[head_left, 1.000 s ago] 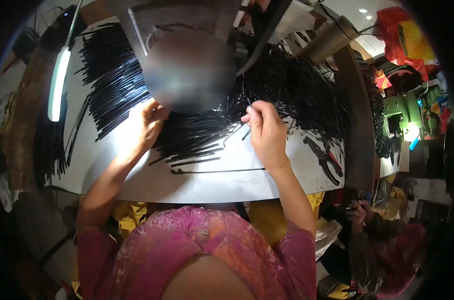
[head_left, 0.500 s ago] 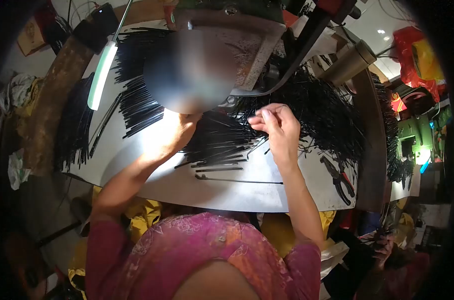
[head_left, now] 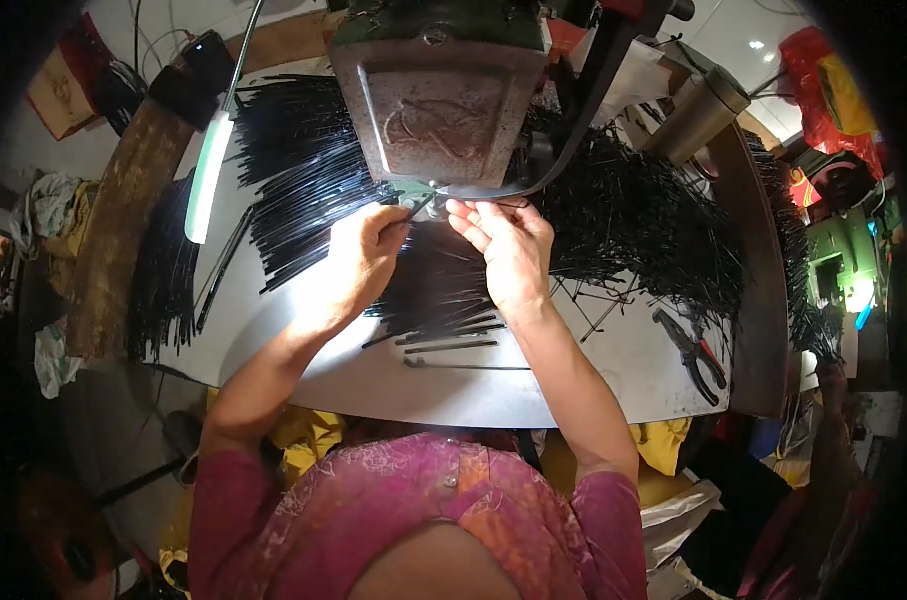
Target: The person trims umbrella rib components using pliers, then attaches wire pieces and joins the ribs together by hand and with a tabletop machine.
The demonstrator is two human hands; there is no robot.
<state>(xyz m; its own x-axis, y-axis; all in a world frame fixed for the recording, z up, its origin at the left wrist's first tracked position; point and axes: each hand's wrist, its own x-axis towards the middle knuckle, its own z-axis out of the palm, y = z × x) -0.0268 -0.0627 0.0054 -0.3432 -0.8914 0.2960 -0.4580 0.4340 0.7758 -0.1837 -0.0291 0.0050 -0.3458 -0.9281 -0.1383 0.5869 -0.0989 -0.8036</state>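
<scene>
My left hand is closed in a pinch on a thin black rod, whose tip points at the foot of a worn metal machine. Just right of that spot, my right hand has its fingertips drawn together under the machine's curved dark bar; whatever they grip is too small to make out. Many black rods lie in a fanned layer left of the machine. More rods lie between my forearms. A tangled heap of black pieces spreads beyond my right hand.
Red-and-black pliers lie at the table's right. A lit lamp hangs at left. A metal cylinder stands back right, near a brown wooden board along the edge. Another person's arm shows at far right.
My right hand has moved left and up to the machine's foot, close to my left hand. A blurred round shape that covered the machine is gone. The camera view has shifted slightly.
</scene>
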